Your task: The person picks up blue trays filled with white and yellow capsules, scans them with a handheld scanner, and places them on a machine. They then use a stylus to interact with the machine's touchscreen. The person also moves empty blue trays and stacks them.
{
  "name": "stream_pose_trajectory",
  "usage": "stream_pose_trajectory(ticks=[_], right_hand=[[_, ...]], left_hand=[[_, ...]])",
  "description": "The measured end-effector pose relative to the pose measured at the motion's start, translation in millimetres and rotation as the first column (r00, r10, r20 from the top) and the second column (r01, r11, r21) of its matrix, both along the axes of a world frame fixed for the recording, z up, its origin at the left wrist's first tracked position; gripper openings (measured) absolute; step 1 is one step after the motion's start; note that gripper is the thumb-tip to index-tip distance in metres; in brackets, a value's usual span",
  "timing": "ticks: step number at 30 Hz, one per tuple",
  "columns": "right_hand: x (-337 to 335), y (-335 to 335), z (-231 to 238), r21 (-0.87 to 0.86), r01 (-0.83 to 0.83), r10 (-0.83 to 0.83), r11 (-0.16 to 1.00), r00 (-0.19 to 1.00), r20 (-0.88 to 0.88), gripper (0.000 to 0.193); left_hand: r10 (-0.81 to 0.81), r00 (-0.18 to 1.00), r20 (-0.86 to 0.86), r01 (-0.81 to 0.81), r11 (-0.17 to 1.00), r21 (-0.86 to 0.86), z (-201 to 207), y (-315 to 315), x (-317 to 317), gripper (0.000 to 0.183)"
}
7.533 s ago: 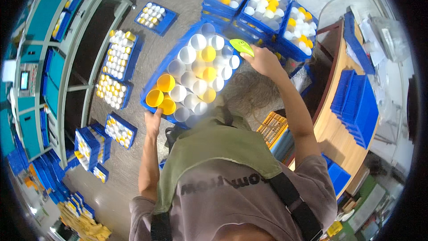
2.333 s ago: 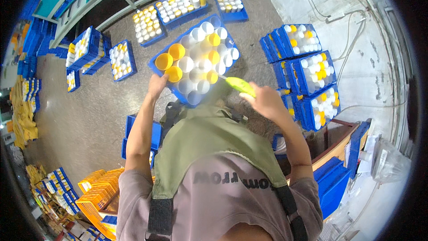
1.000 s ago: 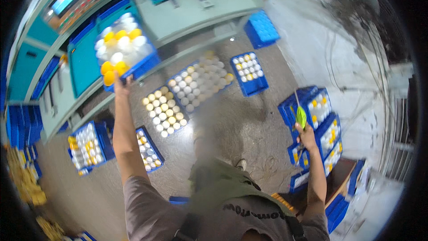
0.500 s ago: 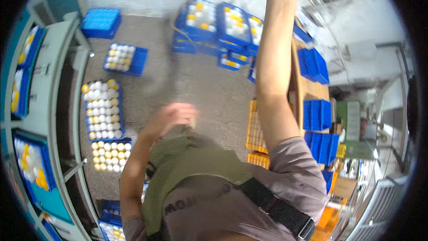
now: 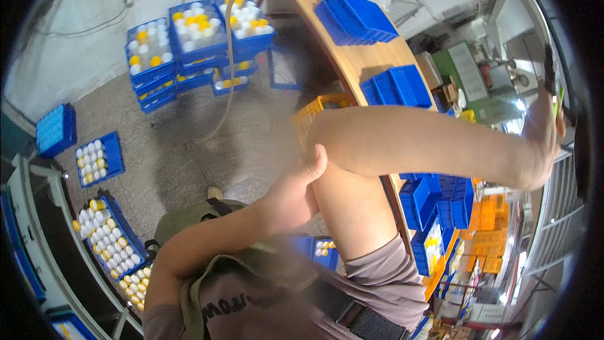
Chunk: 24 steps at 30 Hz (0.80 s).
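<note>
My right arm is bent across the right half of the view. My right hand (image 5: 546,141) is raised at the far right rim and looks closed. What it holds is cut off by the dark rim, but a dark piece and a bit of green show just above it, beside a pale hose (image 5: 526,1). My left hand (image 5: 294,194) is by the inside of my right elbow, its thumb pointing up. Blur and the right arm hide the left fingers, and I cannot tell whether that hand touches the arm.
Blue crates of white-and-yellow-capped bottles (image 5: 196,33) stand stacked by the wall. More capped bottles (image 5: 112,239) fill crates along the left floor. Empty blue bins (image 5: 355,17) line a wooden table (image 5: 336,56). A second pale hose (image 5: 231,44) hangs near the stacks, and an orange crate (image 5: 308,113) stands below the table.
The view has turned to the right. My right arm has gone from stretching forward to bent out to the right. My left hand has moved right, toward the right elbow.
</note>
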State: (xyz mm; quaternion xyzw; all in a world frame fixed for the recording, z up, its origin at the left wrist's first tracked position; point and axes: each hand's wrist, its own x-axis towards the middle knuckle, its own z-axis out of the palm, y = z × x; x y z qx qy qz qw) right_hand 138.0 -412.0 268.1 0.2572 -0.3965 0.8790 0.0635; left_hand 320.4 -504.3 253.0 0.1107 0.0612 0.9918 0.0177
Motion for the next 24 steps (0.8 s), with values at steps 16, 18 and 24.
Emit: stream_pose_trajectory(ticks=[16, 18, 24], right_hand=[[56, 156, -139, 0.452, 0.497, -0.661, 0.74, 0.662, 0.354, 0.035], [69, 156, -142, 0.487, 0.542, -0.723, 0.685, 0.591, 0.358, 0.035], [89, 121, -149, 0.552, 0.657, -0.857, 0.513, 0.364, 0.364, 0.034]], left_hand=[[-0.17, 0.977, 0.132, 0.196, 0.956, -0.219, 24, -9, -100, 0.071], [-0.231, 0.958, 0.169, 0.263, 0.942, -0.208, 23, -23, -113, 0.072], [-0.351, 0.92, 0.171, 0.381, 0.904, -0.195, 15, -81, -164, 0.082]])
